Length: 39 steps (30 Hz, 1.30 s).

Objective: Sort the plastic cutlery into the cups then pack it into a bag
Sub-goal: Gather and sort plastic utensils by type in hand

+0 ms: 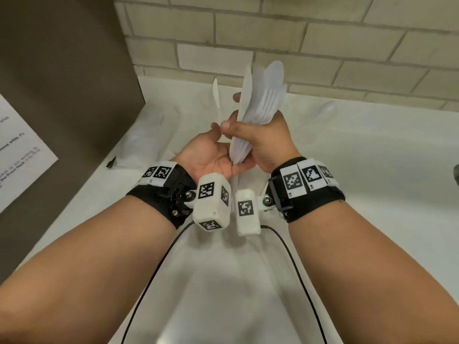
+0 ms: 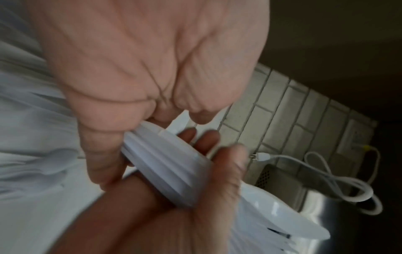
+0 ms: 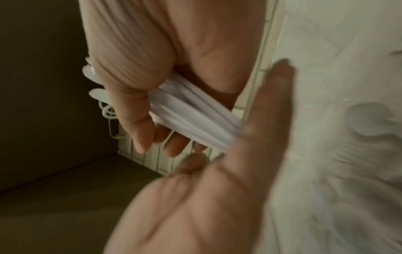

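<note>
The right hand (image 1: 267,141) is curled tight round a bundle of white plastic cutlery (image 1: 260,100), gripping it at the handles, with the heads fanned upward in front of the tiled wall (image 1: 323,45). From the head view, the bundle sits above the white surface (image 1: 360,170), well clear of it. The left hand (image 1: 211,155) lies palm up just beside the right, fingers loosely spread under the handle ends; whether it pinches the single thin piece (image 1: 216,100) standing apart to the left of the bundle cannot be told, though its thumb and forefinger are close to that piece's lower end.

The step in hand looks like squaring up the bundle (or teasing one piece out of it) before it goes on to a cup or the bag. A crumpled clear plastic bag (image 1: 146,142) lies on the surface to the left; no cup is plainly visible.

To do this well, the right hand should keep its clamp low on the handles so the heads stay aligned, while the left taps the ends flush. Smooth plastic slides easily, so loosening the grip too far risks spilling pieces. Both wrist views are blurred, so finer contact cannot be read.
</note>
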Motion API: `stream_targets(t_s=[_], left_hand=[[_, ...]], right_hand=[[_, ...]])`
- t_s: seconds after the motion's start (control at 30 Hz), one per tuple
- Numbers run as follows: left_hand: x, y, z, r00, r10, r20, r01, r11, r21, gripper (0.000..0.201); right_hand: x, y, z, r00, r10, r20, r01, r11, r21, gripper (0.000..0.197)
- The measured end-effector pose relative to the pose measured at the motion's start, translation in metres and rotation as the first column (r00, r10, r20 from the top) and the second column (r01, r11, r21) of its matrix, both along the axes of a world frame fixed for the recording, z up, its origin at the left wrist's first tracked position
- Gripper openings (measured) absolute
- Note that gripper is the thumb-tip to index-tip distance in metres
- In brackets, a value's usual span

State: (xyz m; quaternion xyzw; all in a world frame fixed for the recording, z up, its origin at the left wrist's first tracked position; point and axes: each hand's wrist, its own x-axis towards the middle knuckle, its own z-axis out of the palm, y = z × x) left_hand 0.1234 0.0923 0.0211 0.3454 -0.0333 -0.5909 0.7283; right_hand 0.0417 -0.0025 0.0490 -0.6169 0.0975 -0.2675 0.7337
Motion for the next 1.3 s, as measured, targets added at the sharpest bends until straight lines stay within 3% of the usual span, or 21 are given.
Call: stream_targets(t_s=[0.07,0.2,0.33,0.4,0.47,0.57,0.7,0.77,0.83,0.97,1.13,1.2,1.27,1.3], left_hand=[[0.002,0.001,0.002,1.0,0.015,0.023,-0.014,1.0,-0.012,0.062],[0.011,0.005,-0.006,0.995,-0.063,0.077,0.053,0.991,0.119,0.084],[0.014,0.001,-0.006,1.0,0.004,0.001,-0.004,1.0,-0.027,0.072],[0.014,0.003,-0.003,0.991,-0.057,0.121,0.061,0.998,-0.034,0.083],[0.014,0.006,0.001,0.928,-0.106,0.358,0.107,0.994,0.016,0.097],[0.013,0.009,0.01,0.743,-0.123,0.658,0.132,0.991,0.037,0.099],[0.005,0.007,0.019,0.551,-0.14,0.822,0.011,0.987,0.161,0.041],[0.003,0.006,0.019,0.508,-0.123,0.853,-0.058,0.983,0.176,0.029],[0.001,0.005,0.018,0.508,-0.065,0.859,-0.158,0.973,0.167,0.034],[-0.001,0.0,0.021,0.553,0.099,0.827,-0.288,0.954,0.078,0.01],[0.002,0.008,0.02,0.52,-0.103,0.848,-0.087,0.981,0.172,0.025],[0.002,0.008,0.018,0.579,-0.049,0.814,-0.142,0.977,0.159,0.028],[0.002,0.007,0.017,0.665,0.143,0.733,-0.31,0.946,0.098,0.019],[0.004,0.007,0.017,0.69,0.259,0.676,-0.4,0.915,0.057,0.016]], right_hand=[[0.004,0.004,-0.007,0.999,0.017,-0.045,-0.017,1.0,0.007,0.028],[0.009,0.003,-0.001,1.0,0.011,-0.029,-0.009,0.997,0.08,0.018],[0.014,0.005,-0.01,0.994,0.033,-0.105,-0.027,0.998,0.053,0.011],[0.015,0.003,-0.017,0.987,0.036,-0.157,-0.031,0.999,0.036,0.009],[0.015,-0.002,-0.019,0.986,0.113,-0.119,-0.104,0.992,0.077,0.015],[0.01,-0.001,-0.023,0.94,0.306,-0.149,-0.295,0.951,0.094,0.018],[0.005,0.011,-0.033,0.842,0.439,-0.314,-0.428,0.897,0.108,0.011],[0.004,0.011,-0.035,0.843,0.454,-0.288,-0.436,0.891,0.127,0.018],[0.006,0.01,-0.034,0.856,0.424,-0.295,-0.435,0.9,0.03,0.021],[0.013,0.012,-0.038,0.886,0.26,-0.385,-0.341,0.927,-0.159,0.014],[0.007,0.021,-0.038,0.831,0.466,-0.303,-0.457,0.883,0.107,0.025],[0.01,0.021,-0.036,0.825,0.418,-0.38,-0.454,0.891,-0.007,0.019],[0.012,0.015,-0.03,0.823,0.272,-0.499,-0.432,0.87,-0.238,0.007],[0.013,0.011,-0.026,0.814,0.19,-0.549,-0.418,0.848,-0.326,0.021]])
